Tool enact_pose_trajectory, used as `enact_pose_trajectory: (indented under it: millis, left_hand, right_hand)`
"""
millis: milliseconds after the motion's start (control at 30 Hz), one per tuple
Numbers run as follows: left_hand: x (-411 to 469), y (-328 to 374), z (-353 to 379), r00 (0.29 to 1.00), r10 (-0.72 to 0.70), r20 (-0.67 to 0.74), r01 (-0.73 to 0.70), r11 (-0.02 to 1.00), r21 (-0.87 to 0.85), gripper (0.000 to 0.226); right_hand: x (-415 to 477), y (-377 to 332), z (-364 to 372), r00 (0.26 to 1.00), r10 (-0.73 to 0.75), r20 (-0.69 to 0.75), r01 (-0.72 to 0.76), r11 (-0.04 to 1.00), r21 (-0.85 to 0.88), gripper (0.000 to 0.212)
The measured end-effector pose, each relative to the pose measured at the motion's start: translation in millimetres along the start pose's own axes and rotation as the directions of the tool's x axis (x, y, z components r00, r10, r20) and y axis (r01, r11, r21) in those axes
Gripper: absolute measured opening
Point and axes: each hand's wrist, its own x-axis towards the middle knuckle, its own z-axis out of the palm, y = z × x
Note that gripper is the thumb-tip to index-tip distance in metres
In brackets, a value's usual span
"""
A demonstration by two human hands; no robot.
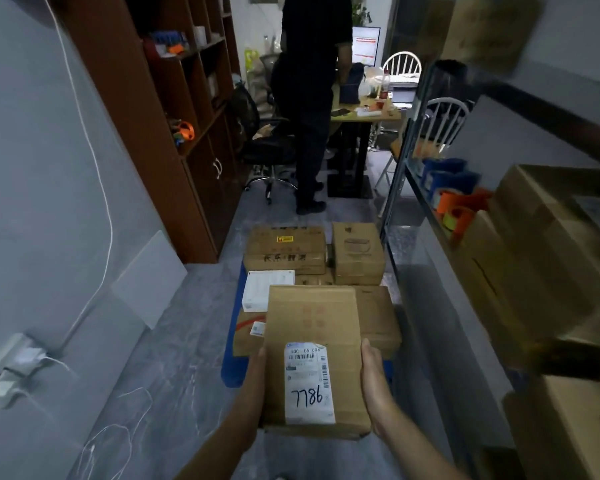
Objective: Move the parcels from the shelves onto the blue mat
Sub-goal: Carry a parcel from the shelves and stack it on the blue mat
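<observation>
Left hand and right hand clasp opposite sides of a cardboard parcel, thumbs up along its edges and fingers tucked out of sight beneath, its white label marked 7786 facing up. It is carried level over the near end of the blue mat, where other parcels lie packed side by side and stacked. On the right, the metal shelves hold more cardboard boxes, and beyond the mat a person in dark clothes stands at a desk.
</observation>
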Motion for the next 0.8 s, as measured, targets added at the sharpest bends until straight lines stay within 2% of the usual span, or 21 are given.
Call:
enact_pose_trajectory:
  millis: [133,233,367,500,600,667,800]
  left_hand:
    - [76,50,10,0.999,0.044,-0.013,-0.043,0.998,0.048,0.072]
    - [116,84,28,1.0,0.024,-0.005,-0.024,0.996,0.08,0.068]
    - [181,115,57,0.997,0.041,-0.065,-0.034,0.993,0.11,0.064]
    - [250,147,94,0.992,0.025,-0.126,-0.001,0.983,0.186,0.046]
    - [300,165,116,0.985,0.054,-0.165,-0.018,0.976,0.215,0.042]
    - [336,170,127,0.982,0.019,-0.19,0.025,0.974,0.226,0.042]
    - [403,163,136,0.963,-0.094,-0.252,0.141,0.974,0.177,0.039]
  right_hand:
    - [62,-35,22,1.0,0.003,-0.019,-0.001,0.997,0.075,0.039]
    - [109,-55,26,0.996,0.089,-0.022,-0.086,0.987,0.136,0.05]
    - [184,-76,24,0.996,0.073,-0.048,-0.065,0.986,0.154,0.037]
    - [266,-92,20,0.986,0.166,-0.036,-0.161,0.98,0.114,0.052]
    - [327,-109,21,0.987,0.132,-0.086,-0.125,0.989,0.082,0.032]
    - [365,-116,24,0.991,0.11,-0.08,-0.11,0.994,0.001,0.026]
    - [430,-110,30,0.975,0.205,0.08,-0.194,0.972,-0.132,0.062]
